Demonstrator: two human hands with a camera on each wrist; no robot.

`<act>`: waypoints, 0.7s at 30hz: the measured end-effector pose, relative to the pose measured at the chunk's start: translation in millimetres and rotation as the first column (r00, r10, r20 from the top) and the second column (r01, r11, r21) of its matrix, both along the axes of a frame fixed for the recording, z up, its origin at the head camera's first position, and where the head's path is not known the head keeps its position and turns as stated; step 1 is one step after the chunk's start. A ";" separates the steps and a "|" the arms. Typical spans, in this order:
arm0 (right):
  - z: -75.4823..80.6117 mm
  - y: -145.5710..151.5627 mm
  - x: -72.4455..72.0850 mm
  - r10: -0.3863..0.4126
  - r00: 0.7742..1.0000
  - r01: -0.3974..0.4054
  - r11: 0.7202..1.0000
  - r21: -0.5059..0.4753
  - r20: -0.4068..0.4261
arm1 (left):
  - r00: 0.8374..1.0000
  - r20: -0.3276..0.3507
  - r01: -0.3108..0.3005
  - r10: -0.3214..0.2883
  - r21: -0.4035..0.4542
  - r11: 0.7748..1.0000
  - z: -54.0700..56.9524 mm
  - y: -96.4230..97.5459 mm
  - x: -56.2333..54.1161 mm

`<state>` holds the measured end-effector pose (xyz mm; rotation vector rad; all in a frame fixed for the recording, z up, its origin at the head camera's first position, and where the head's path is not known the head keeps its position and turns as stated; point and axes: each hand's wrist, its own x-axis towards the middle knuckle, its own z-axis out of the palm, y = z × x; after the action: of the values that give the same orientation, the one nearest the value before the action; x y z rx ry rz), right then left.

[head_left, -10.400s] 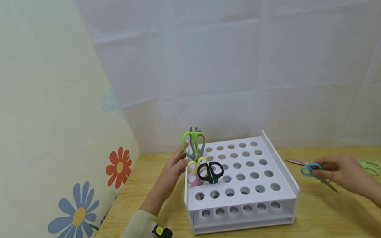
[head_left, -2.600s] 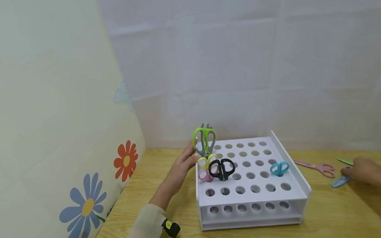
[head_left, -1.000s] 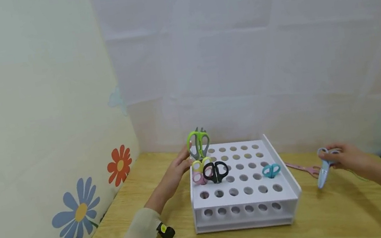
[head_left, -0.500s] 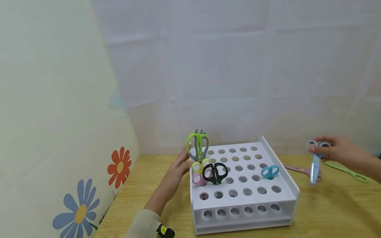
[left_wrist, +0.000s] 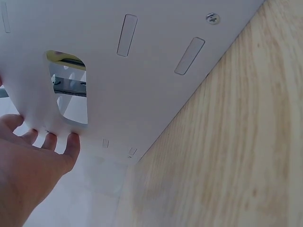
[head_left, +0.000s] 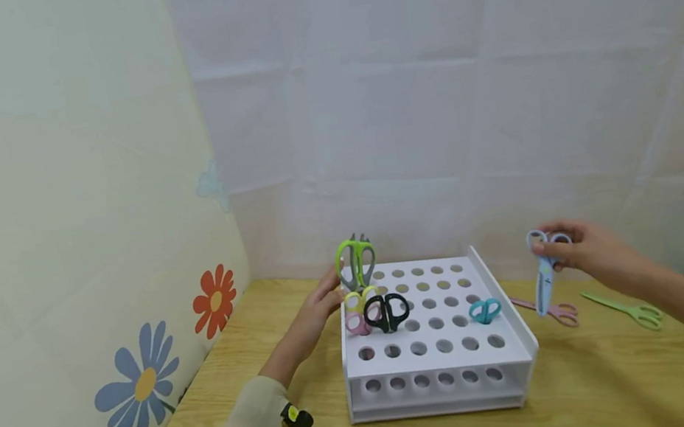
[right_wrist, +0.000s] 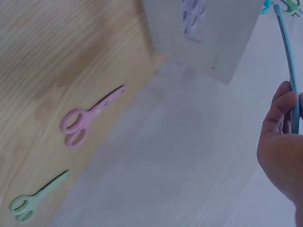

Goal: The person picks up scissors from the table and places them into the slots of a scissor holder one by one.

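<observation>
My left hand (head_left: pixel 311 321) holds the back part of the white holed rack (head_left: pixel 419 359) at its left side. Its fingertips sit at the panel edge in the left wrist view. Light blue scissors (head_left: pixel 543 285) hang blades down above the table, right of the rack; my right hand (head_left: pixel 607 259) pinches their handles. Upright in the rack's holes stand green-and-grey scissors (head_left: pixel 357 259), black scissors (head_left: pixel 389 323), small teal scissors (head_left: pixel 485 311), and yellow- and pink-handled ones partly hidden behind the black pair.
On the wooden table (head_left: pixel 585 391), right of the rack, lie pink scissors (right_wrist: pixel 90 115) and light green scissors (right_wrist: pixel 35 197). A pale sheet (head_left: pixel 401 122) hangs behind the table. Flower-printed fabric (head_left: pixel 112 205) borders it on the left.
My right hand has put the teal scissors in the rack, picked up the light blue scissors from the table and carried them up and left towards it. The left hand stays on the rack.
</observation>
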<state>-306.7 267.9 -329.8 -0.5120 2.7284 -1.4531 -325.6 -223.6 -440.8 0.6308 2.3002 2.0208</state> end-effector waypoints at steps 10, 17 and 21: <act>11.0 -27.6 -8.1 0.060 0.997 -0.067 0.987 -0.144 -0.054 | 1.000 -0.022 -0.008 0.008 -0.022 1.000 0.5 -1.7 -1.0; 8.7 -43.4 -17.2 0.141 0.989 -0.147 0.891 -0.430 -0.046 | 0.999 -0.033 -0.007 0.006 -0.038 0.999 -0.3 -0.8 0.3; 3.5 -52.1 -22.7 0.156 0.987 -0.156 0.852 -0.500 -0.043 | 0.999 -0.035 -0.007 0.006 -0.036 0.999 -1.3 -2.1 -1.4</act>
<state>-329.4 215.8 -326.3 -0.7204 2.2137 -2.1130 -327.0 -225.7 -442.2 0.6633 2.3556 1.9813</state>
